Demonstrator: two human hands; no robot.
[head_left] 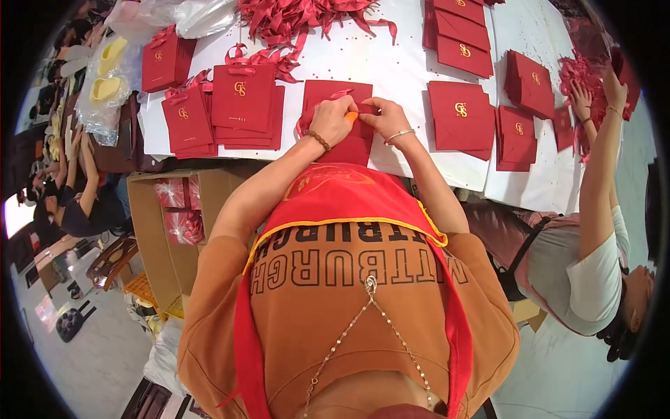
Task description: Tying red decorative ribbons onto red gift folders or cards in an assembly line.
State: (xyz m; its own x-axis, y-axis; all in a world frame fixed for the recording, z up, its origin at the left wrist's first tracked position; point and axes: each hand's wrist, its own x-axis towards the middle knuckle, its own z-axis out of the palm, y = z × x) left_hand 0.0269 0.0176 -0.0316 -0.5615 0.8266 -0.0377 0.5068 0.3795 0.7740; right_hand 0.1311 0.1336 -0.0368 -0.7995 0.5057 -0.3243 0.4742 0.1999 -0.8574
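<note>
In front of me on the white-covered table lies a red paper bag (352,148), with its upper part reaching past my fingers. My left hand (333,120), a beaded bracelet at its wrist, is closed in a pinch on a red ribbon (342,93) at the bag. Something small and orange shows at the left fingertips. Close beside it, my right hand (388,120), wearing a bangle, is pinched on red material between the hands, which looks like the same ribbon. The fingers partly hide it.
Bags with ribbon handles (243,98) are stacked at left. Flat red bags (459,117) lie at right, with loose red ribbons (300,17) at the back. An open cardboard box (157,237) stands below left. At right, another person's arm (604,160) reaches over the table.
</note>
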